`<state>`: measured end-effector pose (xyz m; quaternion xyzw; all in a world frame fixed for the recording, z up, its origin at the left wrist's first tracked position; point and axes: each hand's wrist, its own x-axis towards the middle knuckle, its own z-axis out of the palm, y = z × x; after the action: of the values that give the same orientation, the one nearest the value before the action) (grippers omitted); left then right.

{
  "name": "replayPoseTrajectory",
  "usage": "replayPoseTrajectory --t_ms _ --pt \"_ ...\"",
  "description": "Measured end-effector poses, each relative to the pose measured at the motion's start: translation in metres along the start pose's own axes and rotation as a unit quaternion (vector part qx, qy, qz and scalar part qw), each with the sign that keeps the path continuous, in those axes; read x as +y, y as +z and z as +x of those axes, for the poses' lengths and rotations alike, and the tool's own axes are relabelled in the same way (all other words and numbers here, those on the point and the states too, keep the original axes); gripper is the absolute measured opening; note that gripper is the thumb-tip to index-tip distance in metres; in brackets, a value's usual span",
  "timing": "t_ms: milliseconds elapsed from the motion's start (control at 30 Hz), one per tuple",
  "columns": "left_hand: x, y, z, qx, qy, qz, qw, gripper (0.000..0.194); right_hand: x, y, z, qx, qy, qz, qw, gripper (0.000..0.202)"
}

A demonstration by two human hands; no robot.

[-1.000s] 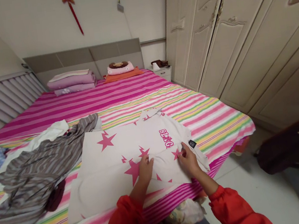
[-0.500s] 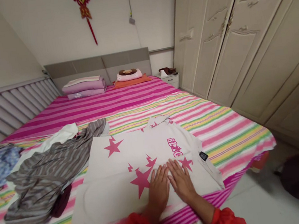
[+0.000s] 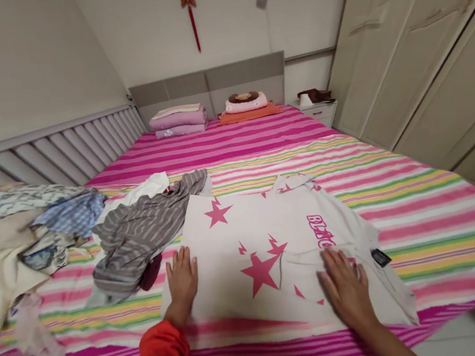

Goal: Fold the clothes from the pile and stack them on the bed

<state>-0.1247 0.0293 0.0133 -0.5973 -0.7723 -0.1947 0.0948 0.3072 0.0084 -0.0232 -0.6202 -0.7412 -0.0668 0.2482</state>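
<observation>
A white shirt (image 3: 232, 267) with pink stars and pink lettering lies spread on the striped bed, its collar and black label to the right. Its lower part shows a fold across the middle right. My left hand (image 3: 182, 280) rests flat at the shirt's left end, fingers extended. Over the right part, just below the lettering, my right hand (image 3: 347, 283) lies with its fingers stretched out on the cloth. Neither hand grips anything that I can see.
Left of the shirt lies a grey striped garment (image 3: 139, 233) over white cloth. More clothes (image 3: 2, 234) are heaped at the far left. Folded purple bedding (image 3: 178, 118) and a pink pillow (image 3: 246, 103) sit by the headboard. Wardrobes (image 3: 413, 47) stand at the right.
My hands have moved apart, the left to the shirt's left end and the right a little rightward. The shirt's near edge has been folded up. The view has turned left.
</observation>
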Motion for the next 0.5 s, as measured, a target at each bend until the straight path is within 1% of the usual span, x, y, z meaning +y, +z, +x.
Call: replayPoseTrajectory --t_ms 33,67,100,167,200,233,267,333,367,400,433,467,500 --pt "0.007 0.001 -0.003 0.001 0.007 -0.009 1.0 0.053 -0.01 0.001 0.0 -0.003 -0.018 0.005 1.0 0.055" --pt "0.015 0.002 -0.006 -0.009 0.04 -0.022 0.999 0.053 -0.017 0.003 0.0 -0.01 -0.043 0.01 0.999 0.055" --pt "0.023 0.005 -0.011 -0.028 0.089 -0.035 0.995 0.052 -0.021 0.005 0.002 -0.019 -0.068 0.012 0.997 0.054" --pt "0.032 0.011 -0.018 -0.071 0.173 -0.049 0.981 0.05 -0.016 0.009 0.008 -0.031 -0.098 0.009 0.995 0.052" --pt "0.031 0.013 -0.019 -0.082 0.188 -0.049 0.977 0.049 -0.007 0.011 0.013 -0.033 -0.101 0.003 0.994 0.051" --pt "0.027 0.015 -0.018 -0.082 0.183 -0.044 0.979 0.049 0.005 0.011 0.018 -0.036 -0.097 -0.004 0.995 0.05" --pt "0.019 0.015 -0.014 -0.071 0.16 -0.037 0.984 0.049 0.02 0.009 0.023 -0.038 -0.088 -0.012 0.995 0.049" --pt "0.003 0.014 0.0 -0.033 0.085 -0.018 0.996 0.051 0.05 0.004 0.034 -0.042 -0.053 -0.028 0.997 0.048" --pt "-0.002 0.014 0.009 -0.013 0.043 -0.009 0.999 0.052 0.062 0.001 0.04 -0.04 -0.028 -0.035 0.998 0.047" --pt "-0.003 0.013 0.017 0.004 0.009 -0.003 1.0 0.053 0.072 -0.002 0.048 -0.033 -0.002 -0.042 0.999 0.047" --pt "0.001 0.014 0.023 0.013 -0.006 -0.003 1.0 0.054 0.079 -0.004 0.056 -0.024 0.02 -0.046 0.998 0.046" --pt "0.011 0.015 0.028 0.012 0.004 -0.01 1.0 0.054 0.083 -0.006 0.066 -0.017 0.035 -0.048 0.998 0.046" --pt "0.024 0.018 0.03 -0.002 0.041 -0.025 0.999 0.054 0.084 -0.007 0.077 -0.015 0.042 -0.048 0.998 0.046"
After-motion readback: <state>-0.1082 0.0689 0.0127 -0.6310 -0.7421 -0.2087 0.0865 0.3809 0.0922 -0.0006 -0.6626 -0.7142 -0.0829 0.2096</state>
